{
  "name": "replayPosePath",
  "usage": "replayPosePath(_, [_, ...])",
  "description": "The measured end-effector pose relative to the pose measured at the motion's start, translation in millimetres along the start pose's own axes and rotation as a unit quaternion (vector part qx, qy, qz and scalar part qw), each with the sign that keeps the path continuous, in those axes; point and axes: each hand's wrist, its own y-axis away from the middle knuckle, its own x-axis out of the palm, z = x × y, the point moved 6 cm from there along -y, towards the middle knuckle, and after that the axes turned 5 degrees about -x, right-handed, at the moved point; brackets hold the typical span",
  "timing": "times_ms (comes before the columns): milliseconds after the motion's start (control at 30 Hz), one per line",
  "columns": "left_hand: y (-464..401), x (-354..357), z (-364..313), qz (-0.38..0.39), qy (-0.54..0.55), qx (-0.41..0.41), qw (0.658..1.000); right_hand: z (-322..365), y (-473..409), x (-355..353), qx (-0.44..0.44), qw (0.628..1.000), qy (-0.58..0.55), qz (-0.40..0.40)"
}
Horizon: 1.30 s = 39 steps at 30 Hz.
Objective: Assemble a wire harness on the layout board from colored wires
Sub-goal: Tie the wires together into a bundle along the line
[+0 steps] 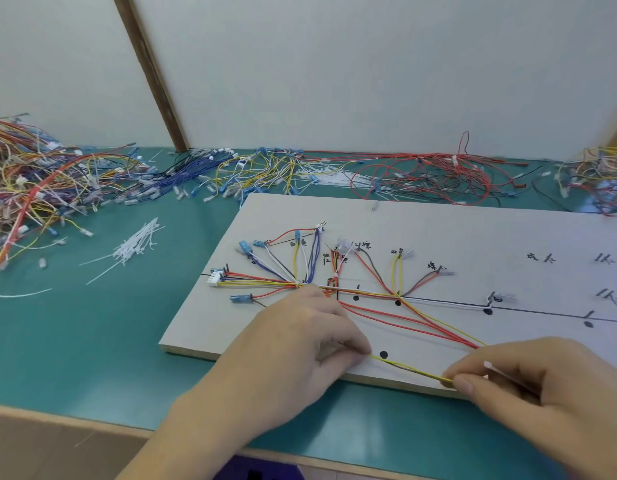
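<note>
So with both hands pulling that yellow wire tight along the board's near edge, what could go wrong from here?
1. The yellow wire is stretched between the left hand and right hand; more pull may drag the bundled wires off their pegs.
2. The loose red wires run slack toward the right hand and could snag or cross it.
3. Pulling sideways might shift the layout board.

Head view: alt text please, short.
Two hands stretch a yellow wire along the near edge of a layout board: left hand pinches one end, right hand the other. Colored wires fan out over the board; loose wire piles and white cable ties lie on the green table.
</note>
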Motion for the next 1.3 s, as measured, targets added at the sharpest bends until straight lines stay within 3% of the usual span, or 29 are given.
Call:
replayPosePath(300, [-5,9,1,0.042,-0.006,-0.016,0.999,7,-3,-2,-0.012,1.000,0.013,-0.001])
replayPosePath(600, [-4,15,-1,0.009,-0.001,-0.026,1.000,4,-5,-6,0.013,1.000,0.027,-0.006])
replayPosePath(1000, [-8,5,-12,-0.064,-0.046,0.008,0.997,3,-4,-21,-0.018,0.998,0.023,-0.056])
replayPosePath(1300, [-14,15,-11,-0.025,-0.097,0.014,0.995,1,-7,-14,0.019,0.998,0.060,-0.019])
